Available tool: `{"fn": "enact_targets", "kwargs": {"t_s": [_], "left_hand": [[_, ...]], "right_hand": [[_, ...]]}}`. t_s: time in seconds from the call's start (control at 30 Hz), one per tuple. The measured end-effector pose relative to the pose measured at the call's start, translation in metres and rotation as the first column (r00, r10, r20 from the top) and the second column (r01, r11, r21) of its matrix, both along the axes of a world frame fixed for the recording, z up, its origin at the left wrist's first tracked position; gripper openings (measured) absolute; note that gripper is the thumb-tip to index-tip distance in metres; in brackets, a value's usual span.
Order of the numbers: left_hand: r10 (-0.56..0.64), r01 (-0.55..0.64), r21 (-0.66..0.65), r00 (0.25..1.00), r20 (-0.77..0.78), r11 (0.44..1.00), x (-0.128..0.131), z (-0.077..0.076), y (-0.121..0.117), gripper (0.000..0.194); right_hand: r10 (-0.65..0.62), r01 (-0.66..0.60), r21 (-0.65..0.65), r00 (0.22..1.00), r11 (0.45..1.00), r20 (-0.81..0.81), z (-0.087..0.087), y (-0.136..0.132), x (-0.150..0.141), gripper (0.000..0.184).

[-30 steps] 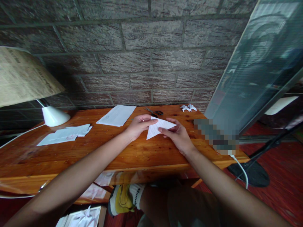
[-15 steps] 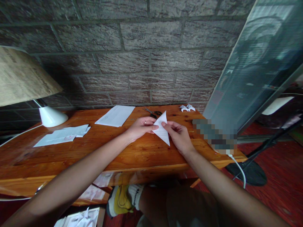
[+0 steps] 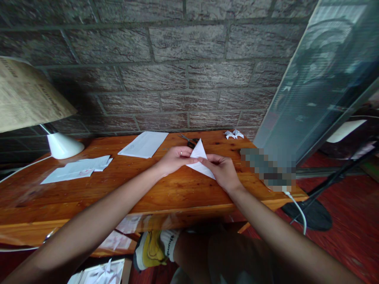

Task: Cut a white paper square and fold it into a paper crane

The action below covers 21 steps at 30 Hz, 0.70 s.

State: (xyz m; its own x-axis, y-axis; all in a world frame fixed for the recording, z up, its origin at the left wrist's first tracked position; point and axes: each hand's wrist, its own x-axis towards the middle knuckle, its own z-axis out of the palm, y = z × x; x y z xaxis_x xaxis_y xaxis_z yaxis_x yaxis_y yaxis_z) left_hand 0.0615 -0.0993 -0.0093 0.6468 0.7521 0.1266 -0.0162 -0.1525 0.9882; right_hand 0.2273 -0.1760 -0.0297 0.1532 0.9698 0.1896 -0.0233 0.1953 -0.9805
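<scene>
Both the left hand (image 3: 174, 161) and right hand (image 3: 224, 171) have fingers (image 3: 192, 160) pinched closed on one folded paper (image 3: 199, 150) at the frame's centre, likely so its creases hold flat over the surface (image 3: 177, 193). Scissors (image 3: 191, 144) lie just above in frame, apparently set aside to free both hands.

Study corner (desk (image 3: 171, 193), lamp (image 3: 32, 96))
</scene>
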Motion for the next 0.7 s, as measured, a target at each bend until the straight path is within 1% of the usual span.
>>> {"fn": "enact_targets", "kwargs": {"t_s": [0.27,0.47,0.7], "left_hand": [[0.034,-0.033,-0.038,0.999,0.033,0.999,-0.0025,-0.0003,0.0016,0.037],[0.049,-0.047,-0.073,0.998,0.032,0.996,-0.0018,0.0023,-0.0005,0.036],[0.045,-0.042,-0.059,0.998,0.040,0.997,-0.0025,0.0018,0.0019,0.036]], "right_hand": [[0.031,-0.031,0.010,0.999,0.999,-0.008,0.0025,-0.0013,-0.0009,0.036],[0.044,-0.043,0.024,0.999,0.999,-0.016,0.0012,-0.0001,-0.0005,0.032],[0.078,-0.077,0.036,0.997,0.996,-0.018,-0.0021,0.0017,0.0004,0.030]]}}
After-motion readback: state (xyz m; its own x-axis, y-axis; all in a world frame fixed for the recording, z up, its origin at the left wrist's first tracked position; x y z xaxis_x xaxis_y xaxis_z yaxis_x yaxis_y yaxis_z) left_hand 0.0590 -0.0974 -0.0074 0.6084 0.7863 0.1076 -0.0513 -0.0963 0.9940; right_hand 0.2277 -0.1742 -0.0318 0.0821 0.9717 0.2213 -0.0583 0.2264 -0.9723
